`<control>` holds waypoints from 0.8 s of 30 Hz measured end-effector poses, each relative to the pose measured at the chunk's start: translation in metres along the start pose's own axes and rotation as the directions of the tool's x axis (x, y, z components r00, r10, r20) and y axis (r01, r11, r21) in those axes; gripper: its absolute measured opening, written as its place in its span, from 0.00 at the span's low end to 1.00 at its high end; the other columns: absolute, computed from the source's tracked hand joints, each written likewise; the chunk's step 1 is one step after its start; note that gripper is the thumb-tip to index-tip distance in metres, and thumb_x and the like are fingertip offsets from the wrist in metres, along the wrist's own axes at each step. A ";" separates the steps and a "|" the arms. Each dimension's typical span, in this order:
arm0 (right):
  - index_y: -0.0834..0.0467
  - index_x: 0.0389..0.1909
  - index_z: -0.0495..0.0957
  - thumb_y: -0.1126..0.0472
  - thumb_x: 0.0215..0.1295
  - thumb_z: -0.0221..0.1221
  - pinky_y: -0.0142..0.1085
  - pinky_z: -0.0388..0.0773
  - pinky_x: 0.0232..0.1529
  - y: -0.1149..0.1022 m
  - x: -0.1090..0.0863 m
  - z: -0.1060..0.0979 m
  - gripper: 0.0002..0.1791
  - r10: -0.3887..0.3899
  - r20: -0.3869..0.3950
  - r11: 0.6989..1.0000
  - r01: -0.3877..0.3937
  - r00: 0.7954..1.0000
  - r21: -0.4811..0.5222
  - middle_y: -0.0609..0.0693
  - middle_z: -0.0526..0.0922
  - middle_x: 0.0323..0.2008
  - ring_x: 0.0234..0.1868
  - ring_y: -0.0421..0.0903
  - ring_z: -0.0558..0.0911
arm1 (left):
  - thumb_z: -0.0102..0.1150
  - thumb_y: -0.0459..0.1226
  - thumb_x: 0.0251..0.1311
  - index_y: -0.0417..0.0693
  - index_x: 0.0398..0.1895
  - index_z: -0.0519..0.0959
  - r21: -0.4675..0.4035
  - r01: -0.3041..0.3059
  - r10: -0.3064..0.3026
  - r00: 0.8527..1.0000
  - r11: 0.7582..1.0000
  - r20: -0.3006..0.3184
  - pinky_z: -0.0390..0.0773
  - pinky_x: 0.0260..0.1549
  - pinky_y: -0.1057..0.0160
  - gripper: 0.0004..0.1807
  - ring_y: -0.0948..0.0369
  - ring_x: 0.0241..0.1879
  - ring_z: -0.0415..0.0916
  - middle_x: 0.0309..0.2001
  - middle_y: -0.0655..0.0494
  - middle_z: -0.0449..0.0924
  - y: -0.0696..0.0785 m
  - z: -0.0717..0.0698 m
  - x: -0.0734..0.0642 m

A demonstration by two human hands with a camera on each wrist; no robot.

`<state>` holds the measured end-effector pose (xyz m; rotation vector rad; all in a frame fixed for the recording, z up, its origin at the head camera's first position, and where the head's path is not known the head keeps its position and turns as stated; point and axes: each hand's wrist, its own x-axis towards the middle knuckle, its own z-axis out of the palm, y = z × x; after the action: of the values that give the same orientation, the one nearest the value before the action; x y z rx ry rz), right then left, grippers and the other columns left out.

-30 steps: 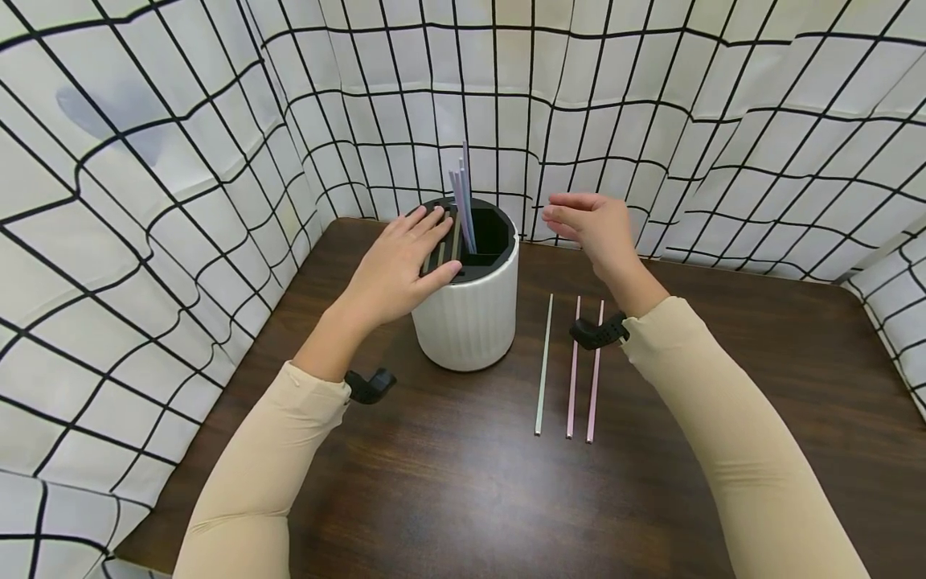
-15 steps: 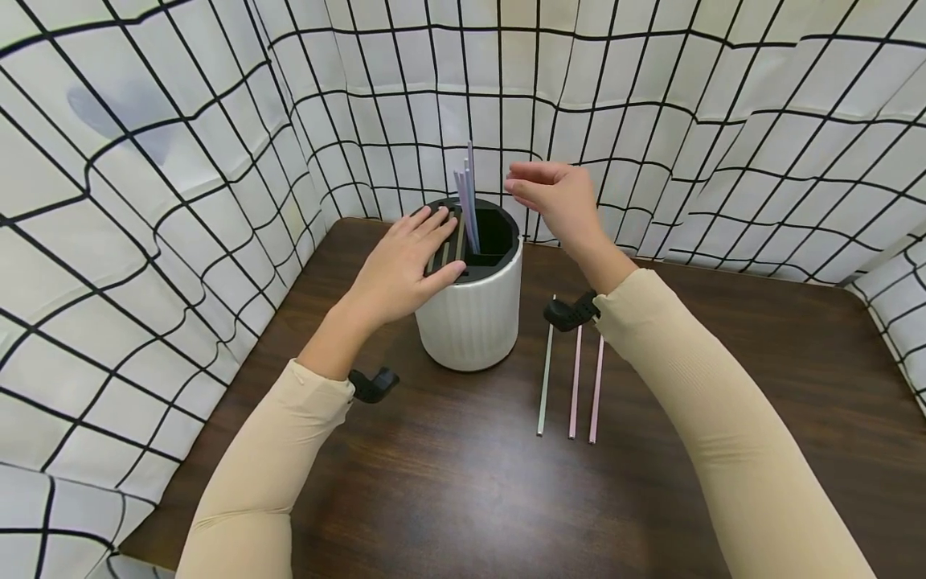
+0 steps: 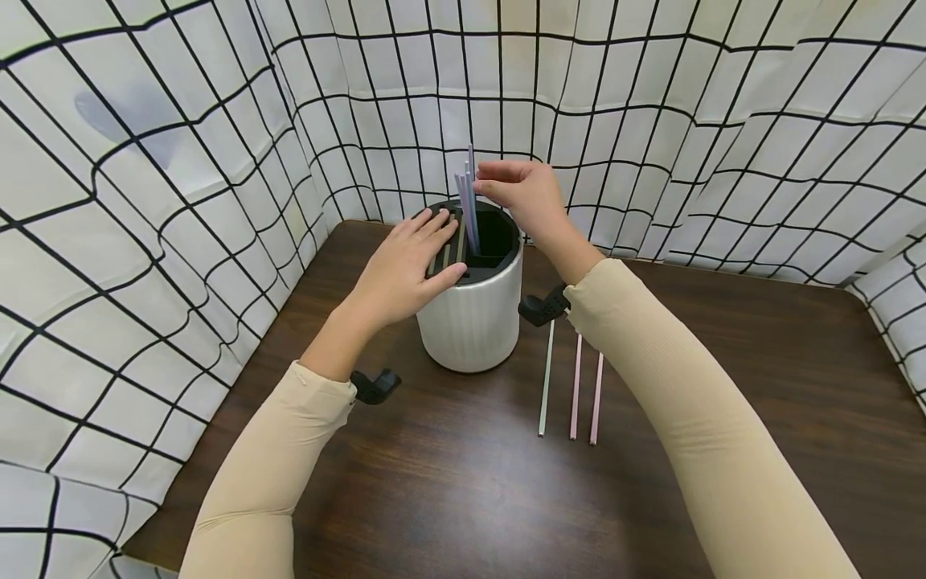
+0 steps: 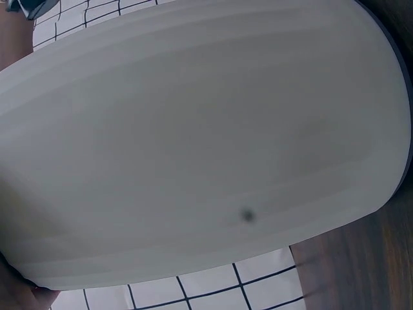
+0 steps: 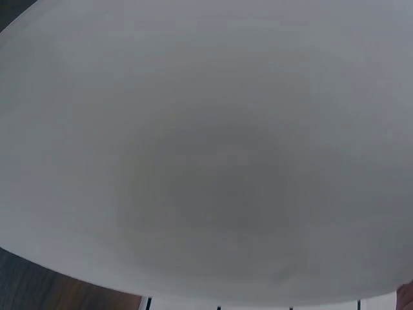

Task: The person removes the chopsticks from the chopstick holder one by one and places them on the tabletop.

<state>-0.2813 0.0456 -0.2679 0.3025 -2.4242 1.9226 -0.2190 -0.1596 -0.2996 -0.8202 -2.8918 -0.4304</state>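
Brown tabletop (image 3: 434, 482) bears one holder (image 3: 470, 330) and three loose sticks (image 3: 576, 386).

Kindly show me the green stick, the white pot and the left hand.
Green stick (image 3: 546, 378), head view: its visible middle.
White pot (image 3: 470, 326), head view: its front wall.
Left hand (image 3: 399, 265), head view: its back.

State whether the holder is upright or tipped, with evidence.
Upright: the holder stands base-down on the table, with sticks rising out of it.

The right hand (image 3: 526, 193) has moved leftward, up to the upright sticks (image 3: 467, 211).
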 end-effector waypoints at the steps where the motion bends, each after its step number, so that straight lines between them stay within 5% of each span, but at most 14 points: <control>1: 0.59 0.58 0.82 0.60 0.65 0.65 0.32 0.80 0.58 0.000 0.001 0.001 0.20 0.006 0.002 1.000 -0.007 1.000 0.010 0.53 0.85 0.56 0.55 0.43 0.85 | 0.42 0.58 0.72 0.46 0.78 0.57 0.000 -0.001 0.001 1.000 1.000 -0.002 0.42 0.79 0.47 0.39 0.50 0.81 0.42 0.79 0.48 0.51 0.000 0.000 0.000; 16: 0.65 0.51 0.84 0.65 0.66 0.63 0.32 0.84 0.51 -0.003 0.006 0.014 0.14 0.016 -0.004 0.991 -0.015 1.000 0.130 0.58 0.87 0.51 0.48 0.45 0.88 | 0.42 0.58 0.72 0.46 0.78 0.58 -0.008 -0.006 0.006 1.000 1.000 -0.012 0.42 0.79 0.47 0.38 0.50 0.80 0.42 0.79 0.48 0.51 0.000 0.001 -0.002; 24: 0.65 0.51 0.84 0.64 0.63 0.65 0.32 0.83 0.52 -0.021 0.000 0.000 0.16 -0.010 -0.056 0.989 0.018 0.998 0.146 0.56 0.87 0.50 0.49 0.45 0.88 | 0.43 0.58 0.72 0.46 0.77 0.58 -0.002 -0.008 0.008 1.000 1.000 -0.020 0.43 0.79 0.47 0.38 0.50 0.80 0.42 0.79 0.48 0.52 0.000 0.002 -0.001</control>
<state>-0.2780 0.0414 -0.2480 0.2657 -2.2460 2.0786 -0.2183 -0.1594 -0.3014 -0.8219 -2.8693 -0.4388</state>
